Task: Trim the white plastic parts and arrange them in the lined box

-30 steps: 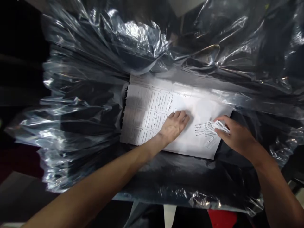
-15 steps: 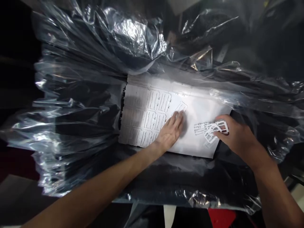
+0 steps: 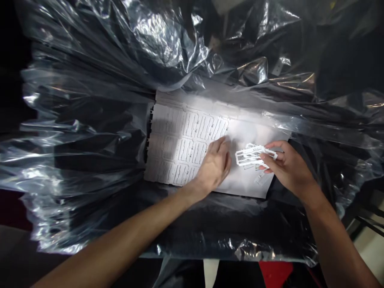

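A flat white sheet of moulded plastic parts (image 3: 180,140) lies at the bottom of a box lined with a clear plastic bag (image 3: 99,120). My left hand (image 3: 214,166) rests on the middle of the sheet, fingers close together and curled down; whether it grips anything is hidden. My right hand (image 3: 288,168) pinches a bundle of white plastic frames (image 3: 250,155), lifted just above the sheet's right part. A few loose white pieces (image 3: 259,179) lie under that bundle.
Crinkled shiny plastic film (image 3: 270,80) rises on all sides of the sheet and overhangs its far edge. A red object (image 3: 276,274) and a white strip (image 3: 210,274) show below the box's near wall. The surroundings are dark.
My right hand has lifted the bundle of white frames off the sheet and moved it left. My left hand slid back slightly and curled its fingers; the single frame near them is gone from view.
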Demonstrator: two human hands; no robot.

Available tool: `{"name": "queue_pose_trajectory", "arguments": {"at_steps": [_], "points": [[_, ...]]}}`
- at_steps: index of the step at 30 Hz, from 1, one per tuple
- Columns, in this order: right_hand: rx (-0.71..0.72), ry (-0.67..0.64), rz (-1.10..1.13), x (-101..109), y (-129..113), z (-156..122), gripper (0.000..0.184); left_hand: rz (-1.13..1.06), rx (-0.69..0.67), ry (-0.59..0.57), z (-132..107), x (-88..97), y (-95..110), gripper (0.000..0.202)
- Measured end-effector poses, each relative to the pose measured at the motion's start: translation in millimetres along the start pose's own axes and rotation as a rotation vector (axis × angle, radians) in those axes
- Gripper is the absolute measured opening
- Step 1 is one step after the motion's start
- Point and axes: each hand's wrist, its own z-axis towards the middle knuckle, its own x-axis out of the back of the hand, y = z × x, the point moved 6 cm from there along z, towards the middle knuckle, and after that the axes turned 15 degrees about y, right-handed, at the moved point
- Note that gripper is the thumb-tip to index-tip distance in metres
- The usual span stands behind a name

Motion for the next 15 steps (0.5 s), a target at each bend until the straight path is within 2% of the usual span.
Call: {"name": "queue_pose_trajectory", "arguments": {"at_steps": [3, 5, 8, 11, 13, 15], "points": [[-0.009, -0.068, 0.116, -18, 4, -7, 0.037, -0.437, 0.471, -0.094, -17, 3.6, -6, 0.036], [0.010, -0.140, 0.105, -29, 5, -13, 0.034, -0.702, 0.712, -0.115, -28, 7.0, -12, 0.027], [0.006, -0.264, 0.082, -42, 8, -19, 0.027, -0.834, 0.808, -0.059, -34, 21.0, -24, 0.023], [-0.033, -0.339, 0.062, -49, 14, -20, 0.023, -0.839, 0.850, -0.017, -34, 31.1, -35, 0.018], [-0.070, -0.296, -0.012, -51, 20, -16, 0.029, -0.773, 0.884, 0.032, -34, 34.4, -41, 0.013], [-0.101, -0.219, -0.092, -50, 26, -12, 0.039, -0.645, 0.907, 0.010, -35, 32.5, -46, 0.010]]}}
